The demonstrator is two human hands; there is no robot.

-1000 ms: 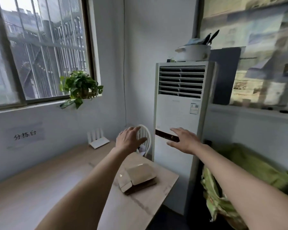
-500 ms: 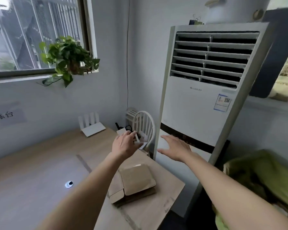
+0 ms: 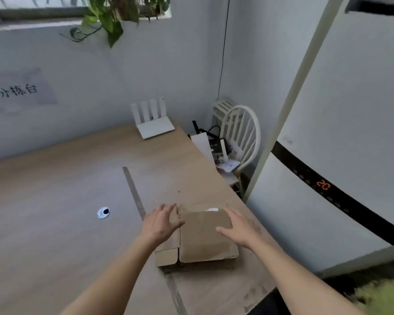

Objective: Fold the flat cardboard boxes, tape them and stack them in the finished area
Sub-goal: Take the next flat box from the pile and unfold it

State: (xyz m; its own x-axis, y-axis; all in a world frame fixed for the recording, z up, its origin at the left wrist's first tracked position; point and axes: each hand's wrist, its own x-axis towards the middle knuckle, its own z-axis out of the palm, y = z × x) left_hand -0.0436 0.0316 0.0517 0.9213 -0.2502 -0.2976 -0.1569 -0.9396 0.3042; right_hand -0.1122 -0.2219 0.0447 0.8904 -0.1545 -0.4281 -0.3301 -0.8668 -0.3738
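Note:
A small stack of flat brown cardboard boxes (image 3: 204, 241) lies near the right end of the wooden table (image 3: 55, 201), just right of a grey tape line (image 3: 134, 196). My left hand (image 3: 160, 223) hovers over the stack's left edge with fingers spread and relaxed. My right hand (image 3: 239, 226) hovers over the stack's right side, fingers extended. Neither hand grips anything. A strip of clear tape glints on the top box's far edge.
A white router (image 3: 154, 123) stands at the table's back edge. A small round blue-and-white object (image 3: 103, 212) lies left of the tape line. A white chair (image 3: 239, 142) with clutter sits beyond the table's right edge, next to a tall white air conditioner (image 3: 339, 144).
My view has tilted down toward the table. Both hands have dropped from in front of the air conditioner to just above the cardboard stack.

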